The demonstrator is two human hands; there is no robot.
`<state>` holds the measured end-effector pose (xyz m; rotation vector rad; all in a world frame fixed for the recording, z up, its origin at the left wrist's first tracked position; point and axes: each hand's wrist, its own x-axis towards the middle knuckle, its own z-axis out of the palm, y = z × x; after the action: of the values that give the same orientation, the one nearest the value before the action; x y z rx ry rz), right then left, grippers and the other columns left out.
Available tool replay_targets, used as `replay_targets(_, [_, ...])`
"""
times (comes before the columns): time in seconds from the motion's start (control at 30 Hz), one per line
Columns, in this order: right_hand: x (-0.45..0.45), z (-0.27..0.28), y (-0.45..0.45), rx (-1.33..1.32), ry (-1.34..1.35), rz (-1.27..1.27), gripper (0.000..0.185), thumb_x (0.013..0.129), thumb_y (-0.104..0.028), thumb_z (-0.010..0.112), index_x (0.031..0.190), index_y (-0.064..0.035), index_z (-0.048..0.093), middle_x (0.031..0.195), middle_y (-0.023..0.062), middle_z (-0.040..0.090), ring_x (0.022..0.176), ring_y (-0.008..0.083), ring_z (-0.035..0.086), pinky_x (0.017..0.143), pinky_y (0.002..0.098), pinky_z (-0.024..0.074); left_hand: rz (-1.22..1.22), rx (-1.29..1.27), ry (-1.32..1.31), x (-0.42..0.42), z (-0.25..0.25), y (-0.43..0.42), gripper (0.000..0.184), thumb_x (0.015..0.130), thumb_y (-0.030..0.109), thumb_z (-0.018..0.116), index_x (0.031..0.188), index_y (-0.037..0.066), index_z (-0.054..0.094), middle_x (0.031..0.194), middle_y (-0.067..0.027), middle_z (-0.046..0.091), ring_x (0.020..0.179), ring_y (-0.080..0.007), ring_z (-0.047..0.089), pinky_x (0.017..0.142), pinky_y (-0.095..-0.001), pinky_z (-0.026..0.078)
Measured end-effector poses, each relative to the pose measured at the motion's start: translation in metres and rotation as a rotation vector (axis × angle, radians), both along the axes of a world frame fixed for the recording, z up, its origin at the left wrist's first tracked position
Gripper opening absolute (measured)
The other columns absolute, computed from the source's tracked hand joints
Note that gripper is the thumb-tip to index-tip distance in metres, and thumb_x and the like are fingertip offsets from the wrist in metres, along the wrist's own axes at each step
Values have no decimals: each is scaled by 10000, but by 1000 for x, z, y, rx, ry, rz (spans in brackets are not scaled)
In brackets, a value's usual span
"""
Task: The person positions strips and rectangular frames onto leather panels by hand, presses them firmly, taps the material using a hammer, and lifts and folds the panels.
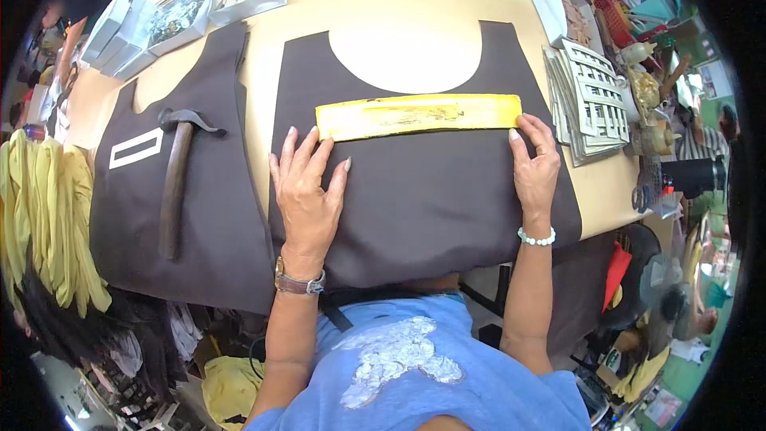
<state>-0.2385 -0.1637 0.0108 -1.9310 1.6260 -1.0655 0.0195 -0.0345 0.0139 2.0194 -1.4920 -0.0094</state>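
Blue shirt fabric [499, 379] is seen nearest the camera; beyond it, a long, flat, dark-smudged yellow strip [415, 116] is laid across a broad, dark, scoop-necked sheet [415, 199], probably light and fairly stiff, best taken by its ends. Its left end is touched by the fingertips of the loosely spread left hand [306, 195], its right corner by the thumb and forefinger of the part-curled right hand [536, 168], though whether it is pinched cannot be told. Farther left, a wooden-handled hammer [175, 183] is rested on another dark piece [128, 231].

Pale tan table [399, 1], green floor [688, 383]
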Motion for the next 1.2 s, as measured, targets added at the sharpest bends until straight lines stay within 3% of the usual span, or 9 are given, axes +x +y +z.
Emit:
replay_targets(0.83, [-1, -4, 0, -71, 84, -5, 271, 786, -106, 645, 1023, 25, 647, 1114, 127, 605, 1117, 282, 519, 1006, 377, 361, -2, 60, -28, -2, 1, 0, 367, 811, 157, 672, 1160, 60, 614, 1251, -130, 558, 1263, -328, 412, 1072, -449, 262])
replay_targets(0.93, [0, -3, 1, -71, 91, -7, 278, 781, -101, 643, 1028, 26, 644, 1111, 123, 605, 1112, 285, 519, 1005, 379, 360, -26, 37, 13, 0, -1, 0, 363, 820, 162, 656, 1167, 69, 605, 1254, -117, 548, 1274, -335, 392, 1050, -553, 239])
replay_targets(1.2, [-1, -4, 0, -69, 72, 6, 287, 771, -90, 649, 1034, 25, 641, 1116, 132, 605, 1110, 289, 522, 1003, 383, 365, -13, 15, 31, 1, -1, 1, 342, 806, 158, 669, 1132, 67, 623, 1232, -112, 558, 1269, -339, 397, 1045, -556, 248])
